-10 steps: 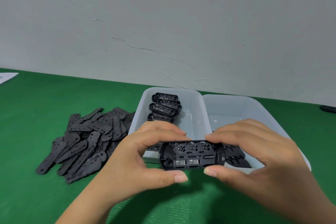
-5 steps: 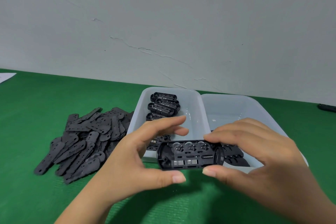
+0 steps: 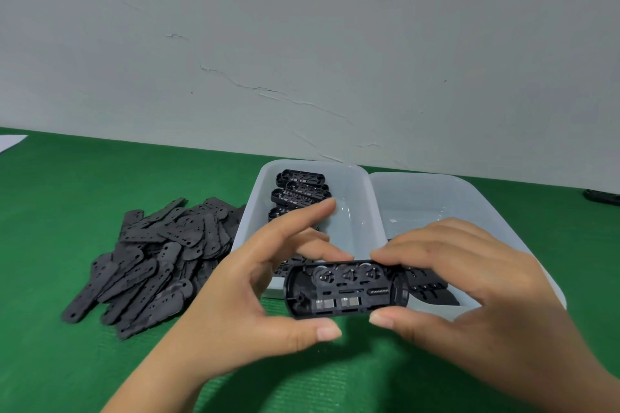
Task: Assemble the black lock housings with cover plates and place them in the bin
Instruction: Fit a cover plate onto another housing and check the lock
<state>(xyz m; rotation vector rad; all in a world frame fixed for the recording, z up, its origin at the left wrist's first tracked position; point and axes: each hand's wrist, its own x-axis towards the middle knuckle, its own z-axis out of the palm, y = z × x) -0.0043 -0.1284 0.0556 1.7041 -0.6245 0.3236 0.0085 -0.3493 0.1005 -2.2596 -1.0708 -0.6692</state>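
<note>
Two hands are on one part right now: the oblong black plastic lock housing (image 3: 345, 288), held open side towards me above the near edge of the green table (image 3: 67, 178), just in front of the two translucent white plastic bins. My right hand (image 3: 469, 285) pinches its right end, thumb under and fingers over the top edge. My left hand (image 3: 235, 295) is loosening: the thumb props the lower left edge, but the index finger is lifted and stretched out over the left bin (image 3: 355, 211), touching nothing.

No cover plate is on this housing, so I can see three round wheels, a small coil spring and metal tabs sitting exposed inside. That is my worry: tilt it too far and those loose-looking bits may drop out onto the table. With the grip mostly one-sided, the housing could also pivot or slip.

Flat black cover plates (image 3: 151, 261) lie heaped on the table to the left, overlapping; reaching in, I could drag up two at once.

More bare housings sit in the left bin. The right bin (image 3: 486, 204) holds dark parts behind my fingers, probably finished ones, though I can't see them well.
</note>
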